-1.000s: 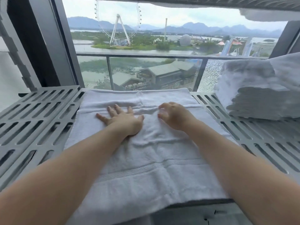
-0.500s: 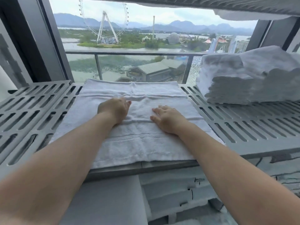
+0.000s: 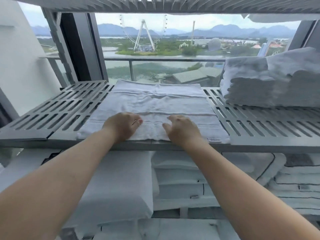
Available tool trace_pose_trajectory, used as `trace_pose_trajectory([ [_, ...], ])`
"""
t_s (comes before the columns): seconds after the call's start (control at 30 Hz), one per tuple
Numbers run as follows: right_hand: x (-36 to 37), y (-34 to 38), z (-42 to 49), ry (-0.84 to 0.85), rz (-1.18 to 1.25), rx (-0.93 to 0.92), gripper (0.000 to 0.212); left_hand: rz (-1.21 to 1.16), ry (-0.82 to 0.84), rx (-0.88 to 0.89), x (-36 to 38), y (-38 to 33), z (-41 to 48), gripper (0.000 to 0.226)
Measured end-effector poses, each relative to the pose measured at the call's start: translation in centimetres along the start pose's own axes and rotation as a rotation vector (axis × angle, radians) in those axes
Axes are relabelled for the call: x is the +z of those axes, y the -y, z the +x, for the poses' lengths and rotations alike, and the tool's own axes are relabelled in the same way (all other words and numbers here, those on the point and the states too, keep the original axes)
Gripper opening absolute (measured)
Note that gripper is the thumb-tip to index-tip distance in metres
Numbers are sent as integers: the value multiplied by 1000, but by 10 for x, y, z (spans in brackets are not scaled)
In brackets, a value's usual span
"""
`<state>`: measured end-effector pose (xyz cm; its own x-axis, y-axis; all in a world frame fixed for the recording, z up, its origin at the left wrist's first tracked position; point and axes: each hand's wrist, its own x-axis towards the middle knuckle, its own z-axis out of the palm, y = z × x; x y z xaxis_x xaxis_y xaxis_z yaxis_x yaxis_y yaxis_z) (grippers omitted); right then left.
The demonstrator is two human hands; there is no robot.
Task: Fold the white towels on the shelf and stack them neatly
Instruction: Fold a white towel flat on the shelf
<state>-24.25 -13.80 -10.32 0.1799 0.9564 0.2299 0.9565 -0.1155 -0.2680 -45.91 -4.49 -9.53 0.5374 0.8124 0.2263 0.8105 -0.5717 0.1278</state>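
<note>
Head view: looking down at towel (image 3: pixel 155 108) on shelf (image 3: pixel 57 108).
Left hand (image 3: pixel 123 126): steadying towel for folding, fingers (image 3: pixel 136 121) curled, grip unclear.
Right hand (image 3: pixel 182 128): hovering, fingers (image 3: pixel 170 118) loosely bent, empty.

No text legible, small tag (image 3: pixel 214 139) at white towel (image 3: pixel 155 104) front corner, print too blurred
</note>
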Motion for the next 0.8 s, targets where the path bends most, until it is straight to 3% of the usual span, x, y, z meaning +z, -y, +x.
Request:
trace_pose_trajectory([
  [0.2, 11, -8, -5, 93, -50, -42, 51, 35, -17, 46, -7, 5, -67, 53],
  [0.37, 11, -10, 2, 164, -83, -45, 56, -2, -139, 44, -17, 24, -89, 36],
  [0.6, 11, -14, 25, 257, -112, -54, 61, -25, 38, -79, -14, 36, -70, 51],
  [0.8, 17, -21, 58, 245, -108, -31, 58, -24, 137, -63, -9, 51, -22, 57],
])
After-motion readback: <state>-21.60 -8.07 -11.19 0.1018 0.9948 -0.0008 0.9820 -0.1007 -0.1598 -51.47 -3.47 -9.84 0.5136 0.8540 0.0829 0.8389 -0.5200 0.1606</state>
